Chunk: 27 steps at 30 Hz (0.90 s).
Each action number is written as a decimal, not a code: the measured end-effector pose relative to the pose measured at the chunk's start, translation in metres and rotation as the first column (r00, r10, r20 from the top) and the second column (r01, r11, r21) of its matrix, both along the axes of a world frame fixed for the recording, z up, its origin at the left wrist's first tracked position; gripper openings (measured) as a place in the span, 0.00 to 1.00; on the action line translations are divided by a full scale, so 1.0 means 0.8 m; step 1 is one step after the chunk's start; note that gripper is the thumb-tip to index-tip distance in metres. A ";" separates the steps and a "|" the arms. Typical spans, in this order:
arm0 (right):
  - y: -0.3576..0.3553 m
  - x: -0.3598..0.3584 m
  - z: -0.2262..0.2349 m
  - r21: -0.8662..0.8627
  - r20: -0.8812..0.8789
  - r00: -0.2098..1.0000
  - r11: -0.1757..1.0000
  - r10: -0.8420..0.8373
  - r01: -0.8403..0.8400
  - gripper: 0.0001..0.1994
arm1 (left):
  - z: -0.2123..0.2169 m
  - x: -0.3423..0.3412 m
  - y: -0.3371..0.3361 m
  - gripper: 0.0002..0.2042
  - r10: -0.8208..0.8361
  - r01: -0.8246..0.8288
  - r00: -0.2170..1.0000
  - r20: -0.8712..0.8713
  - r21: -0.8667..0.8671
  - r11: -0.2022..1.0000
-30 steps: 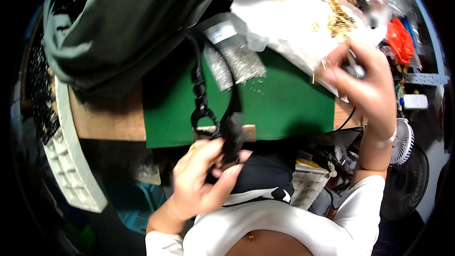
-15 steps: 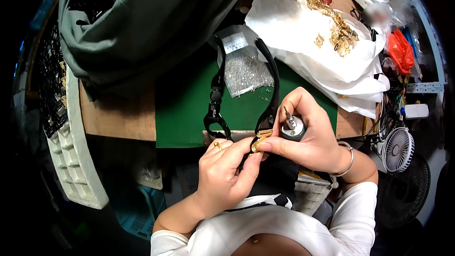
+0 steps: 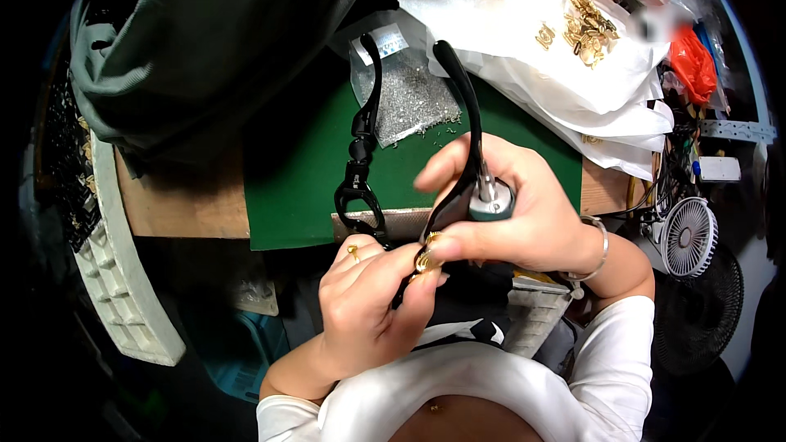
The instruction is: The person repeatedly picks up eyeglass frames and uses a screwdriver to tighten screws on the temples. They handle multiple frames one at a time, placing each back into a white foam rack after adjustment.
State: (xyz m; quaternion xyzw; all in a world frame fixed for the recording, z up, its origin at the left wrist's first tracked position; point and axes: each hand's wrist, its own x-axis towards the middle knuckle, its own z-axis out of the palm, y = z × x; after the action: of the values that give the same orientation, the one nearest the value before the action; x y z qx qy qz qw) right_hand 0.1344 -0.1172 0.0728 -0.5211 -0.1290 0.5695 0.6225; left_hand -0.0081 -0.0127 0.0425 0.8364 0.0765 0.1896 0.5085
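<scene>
Head-worn fisheye, close above workbench [image 3: 205, 213]

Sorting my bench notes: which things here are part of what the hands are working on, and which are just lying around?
In use: left hand, right hand, black eyeglass frame, small gold fitting, grey tool.

Lying about: bag of tiny screws, gold parts on white plastic, small fan, grey cloth.

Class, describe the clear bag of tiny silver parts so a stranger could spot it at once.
Start at the green mat on the workbench. At its far edge, between the two black strap ends, lies a clear plastic bag. Unlike the white sheet strewn with gold fittings, it holds fine grey-silver pieces.
</scene>
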 end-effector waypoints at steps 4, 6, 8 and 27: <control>-0.039 0.032 -0.039 -0.153 0.835 0.495 0.966 0.240 -0.210 0.26 | 0.025 -0.034 0.015 0.09 0.289 -0.345 0.938 -0.193 -0.619 0.706; -0.050 0.034 -0.058 -0.431 0.807 0.409 0.898 0.425 -0.084 0.24 | 0.017 -0.044 0.033 0.13 0.250 -0.239 0.963 -0.104 -0.760 0.604; -0.038 0.024 -0.072 -0.483 0.868 0.123 0.876 0.481 -0.017 0.25 | 0.013 -0.034 0.021 0.14 0.219 -0.217 0.970 -0.104 -0.777 0.591; -0.053 0.019 -0.091 -0.364 0.931 0.058 0.915 0.359 0.175 0.16 | 0.006 -0.050 0.060 0.14 0.268 -0.286 0.951 -0.155 -0.774 0.565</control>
State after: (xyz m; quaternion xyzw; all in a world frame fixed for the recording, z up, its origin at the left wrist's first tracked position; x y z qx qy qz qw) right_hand 0.1496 -0.1592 0.0002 -0.8674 -0.4384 0.1092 0.2086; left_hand -0.0485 0.0356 0.0475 0.5065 0.2868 0.2055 0.7867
